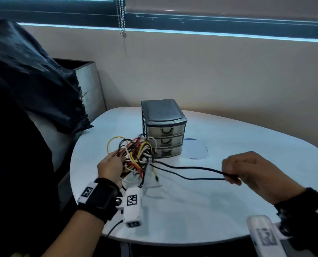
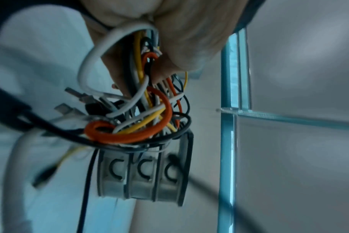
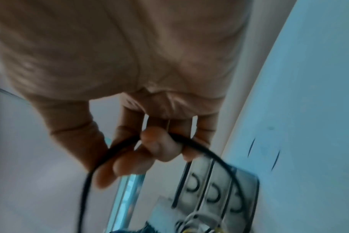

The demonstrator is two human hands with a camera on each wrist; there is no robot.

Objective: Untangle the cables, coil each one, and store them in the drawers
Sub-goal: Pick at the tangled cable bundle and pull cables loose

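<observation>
Right hand [image 1: 251, 169] near, pinching black cable [image 1: 191, 168] pulled taut from tangle [image 1: 136, 154]; left hand [image 1: 111, 166] grips tangle; drawers [image 1: 163, 128] beyond, closed, on desk [image 1: 228, 210].

cables [image 1: 136, 154] left of drawers [image 1: 163, 135]

Looks like an office or meeting room: rounded white table [image 1: 219, 201] pushed near a plain beige wall [image 1: 210, 71], roller blind [image 1: 228, 6] with bead chain [image 1: 121, 17] over the window, small plastic desktop drawer unit [image 1: 163, 127], black plastic-covered bulk [image 1: 24, 75] at left.
</observation>
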